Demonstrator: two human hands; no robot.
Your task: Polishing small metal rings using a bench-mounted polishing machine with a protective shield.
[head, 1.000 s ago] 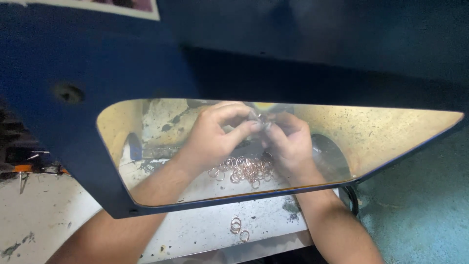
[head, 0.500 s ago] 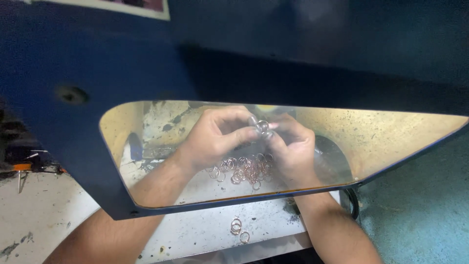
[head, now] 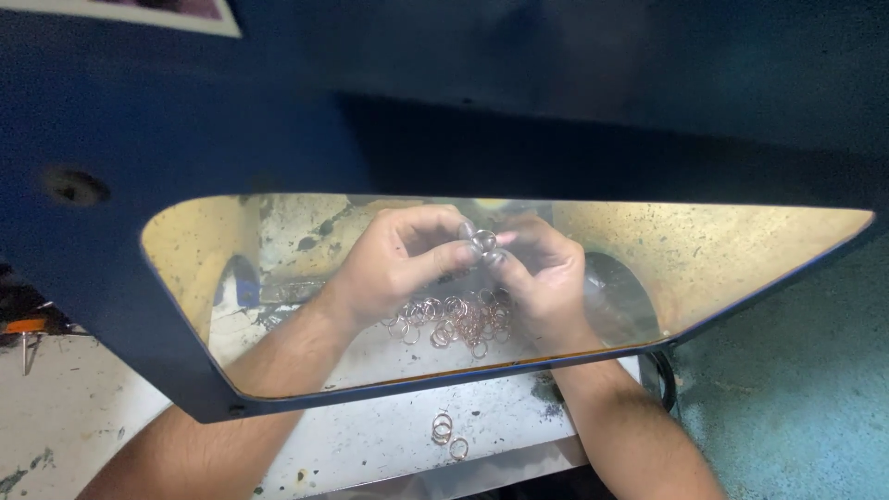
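Note:
Through a clear window in a blue guard I see both my hands over a worn white work surface (head: 370,435). My left hand (head: 398,259) and my right hand (head: 542,273) meet at the fingertips and pinch small metal rings (head: 482,243) between them. Under the hands lies a pile of several copper-coloured rings (head: 454,319). A few loose rings (head: 444,431) lie nearer to me, outside the window.
The blue guard panel (head: 185,120) fills the top and left, with a clear window (head: 722,259) cut in it. A dark round opening (head: 620,301) sits right of my right hand. A black cable (head: 665,380) runs by the teal floor (head: 796,398). An orange-handled tool (head: 23,333) lies far left.
Both hands have stayed together above the ring pile, shifting only slightly while the fingertips work the rings. The view has moved a little.

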